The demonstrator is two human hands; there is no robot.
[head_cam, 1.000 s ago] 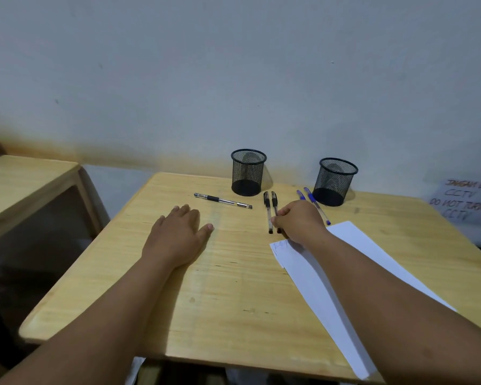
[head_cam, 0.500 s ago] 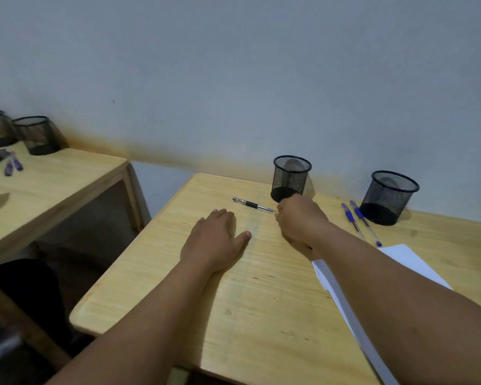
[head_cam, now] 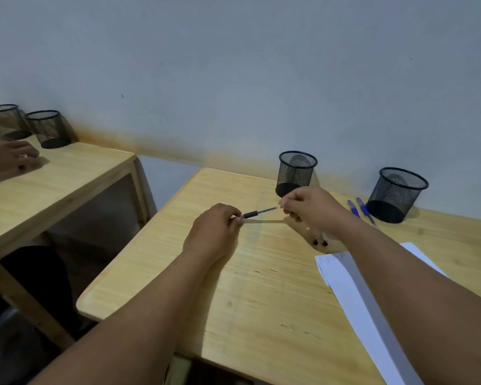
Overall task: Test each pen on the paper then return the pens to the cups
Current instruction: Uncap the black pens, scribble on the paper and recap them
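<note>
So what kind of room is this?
Probably a plain office or classroom: two light wooden desks against a bare wall, black mesh pen cups, and another person's hand at the neighbouring desk.

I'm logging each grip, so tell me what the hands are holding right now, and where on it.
Both hold one black pen: left hand pinches one end, right hand the other, above the table.

pen (head_cam: 258, 212) between hands, above table (head_cam: 233, 301) | paper (head_cam: 353, 295) right | cups (head_cam: 297, 173) behind

left hand (head_cam: 215, 229): fingers pinched | right hand (head_cam: 310, 208): fingers pinched, raised
</note>
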